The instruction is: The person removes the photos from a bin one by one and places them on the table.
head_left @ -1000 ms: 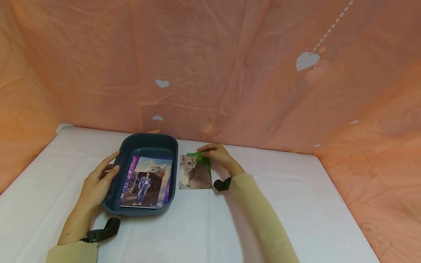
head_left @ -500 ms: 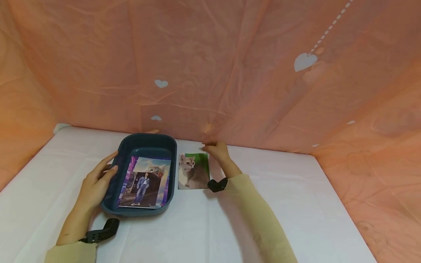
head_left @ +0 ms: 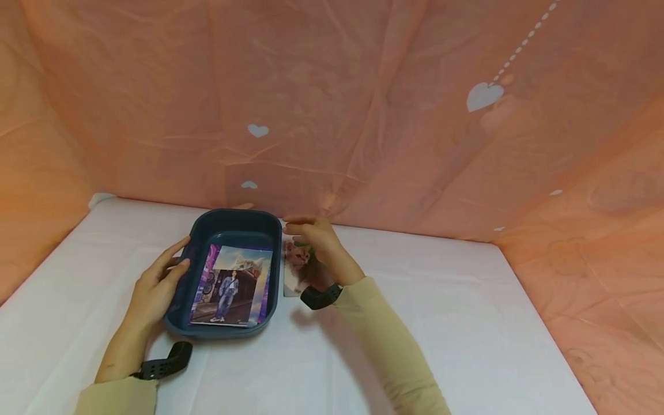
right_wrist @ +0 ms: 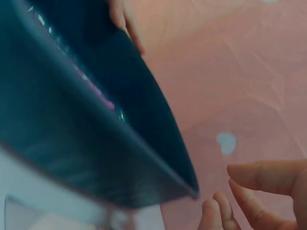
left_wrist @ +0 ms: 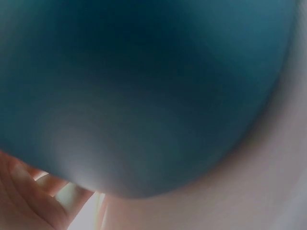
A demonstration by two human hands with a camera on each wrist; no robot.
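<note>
A dark teal plastic tray (head_left: 236, 218) is on the white table, and my left hand (head_left: 155, 291) holds it by its left rim. Inside lie overlapping pictures: a printed photo of a person in denim (head_left: 226, 297) on top, then a cat picture (head_left: 244, 260) with a purple edge below. To the tray's right lies a grey cat photo (head_left: 294, 268) on the table, partly covered by my right hand (head_left: 317, 235). That hand holds nothing; its fingertips are close to the tray's far right corner, thumb and fingers apart in the right wrist view.
Orange cloth (head_left: 363, 115) with white hearts hangs behind and at both sides of the table. White table cover (head_left: 467, 323) extends to the right. Each wrist wears a black band (head_left: 166, 361). In the left wrist view the tray wall (left_wrist: 144, 96) fills most of the picture.
My right hand first left the cat photo's top edge, rising away from it, then moved left over the photo toward the tray's far right corner. My left hand and the tray stay nearly in place.
</note>
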